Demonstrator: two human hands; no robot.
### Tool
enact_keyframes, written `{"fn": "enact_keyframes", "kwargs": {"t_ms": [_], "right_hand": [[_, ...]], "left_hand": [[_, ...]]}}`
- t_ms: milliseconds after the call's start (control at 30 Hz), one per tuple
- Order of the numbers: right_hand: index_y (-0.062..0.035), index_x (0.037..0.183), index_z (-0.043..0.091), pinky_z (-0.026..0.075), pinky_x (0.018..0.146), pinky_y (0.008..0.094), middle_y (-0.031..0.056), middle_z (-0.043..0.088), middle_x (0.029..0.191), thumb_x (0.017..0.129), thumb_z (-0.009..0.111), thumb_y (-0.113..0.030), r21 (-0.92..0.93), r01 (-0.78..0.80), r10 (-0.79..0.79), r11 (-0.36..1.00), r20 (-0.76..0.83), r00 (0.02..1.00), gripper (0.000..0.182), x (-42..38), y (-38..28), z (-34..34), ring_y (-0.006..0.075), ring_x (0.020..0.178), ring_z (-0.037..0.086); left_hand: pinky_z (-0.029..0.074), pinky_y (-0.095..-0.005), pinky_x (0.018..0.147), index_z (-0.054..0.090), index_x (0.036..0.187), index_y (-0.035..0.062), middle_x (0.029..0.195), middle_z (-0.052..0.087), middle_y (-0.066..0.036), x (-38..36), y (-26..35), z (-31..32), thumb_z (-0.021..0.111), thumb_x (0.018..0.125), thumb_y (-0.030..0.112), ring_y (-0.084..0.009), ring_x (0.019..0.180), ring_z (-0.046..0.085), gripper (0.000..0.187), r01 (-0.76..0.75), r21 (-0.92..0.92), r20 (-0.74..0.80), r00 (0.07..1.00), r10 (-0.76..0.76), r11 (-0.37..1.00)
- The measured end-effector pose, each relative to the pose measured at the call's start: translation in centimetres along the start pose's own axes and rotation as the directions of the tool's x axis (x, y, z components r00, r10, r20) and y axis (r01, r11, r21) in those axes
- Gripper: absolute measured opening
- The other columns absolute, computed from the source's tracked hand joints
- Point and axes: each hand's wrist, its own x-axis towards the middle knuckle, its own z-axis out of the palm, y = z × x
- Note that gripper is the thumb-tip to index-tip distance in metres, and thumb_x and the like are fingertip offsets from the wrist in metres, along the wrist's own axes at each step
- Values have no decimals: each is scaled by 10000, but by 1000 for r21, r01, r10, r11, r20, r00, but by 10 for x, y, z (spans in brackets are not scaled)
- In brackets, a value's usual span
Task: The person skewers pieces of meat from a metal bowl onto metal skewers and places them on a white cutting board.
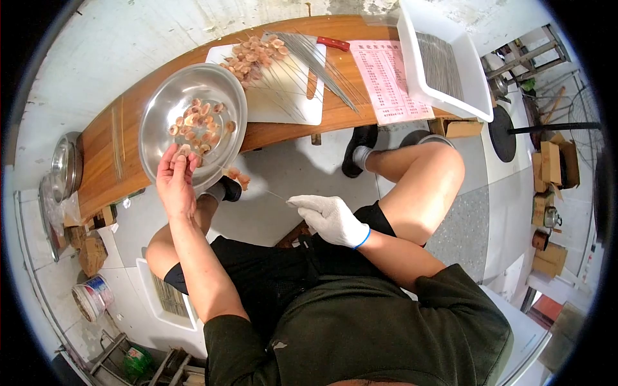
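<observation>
- A bare left hand (175, 180) pinches a small pale meat piece (183, 152) with its fingertips at the near rim of a round, shiny steel bowl (168, 103).
- A right hand (331, 219) in a white knit glove grips a thin metal skewer (273, 193), pink pieces threaded near its far tip.
- Beyond, a white cutting board (290, 103) on a wooden bench (103, 154) carries loaded skewers; a white plastic tray (418, 64) sits at right.

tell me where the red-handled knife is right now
In the head view, the red-handled knife lies on the wooden bench, at the far edge between the white cutting board and the pink printed sheet.
</observation>
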Motion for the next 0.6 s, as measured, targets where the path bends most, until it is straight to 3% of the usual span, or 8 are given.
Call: {"fn": "enact_keyframes", "kwargs": {"t_ms": [200, 433, 600], "right_hand": [[15, 1204, 639, 452, 596, 218, 14, 639, 824, 957, 543, -67, 45, -28, 28, 999, 4, 1000, 278, -1, -1, 1, 41, 639, 487], [18, 1201, 641, 445, 591, 213, -2, 621, 797, 959, 540, -66, 45, -35, 34, 998, 16, 999, 276, 0, -1, 1, 34, 637, 478], [37, 1197, 633, 503, 902, 281, 161, 711, 1099, 937, 574, -78, 45, -128, 126, 991, 36, 991, 290, 0, -4, -1, 154, 1021, 658]], "left_hand": [[581, -322, 850, 596, 1144, -11, 1079, 666, -135, 8, -7, -17, 577, 973, 65, -229, 945, 672, 188, 0, -134, 73, 997, 10, 991], [583, -354, 881, 594, 1158, -12, 1163, 648, -201, 4, 2, -7, 548, 991, 96, -290, 1058, 664, 204, 40, -221, 96, 995, -19, 975], [576, -359, 892, 579, 1197, -17, 1221, 620, -205, 7, -1, -13, 535, 1001, 111, -294, 1095, 647, 238, 52, -228, 111, 993, -27, 972]]}}
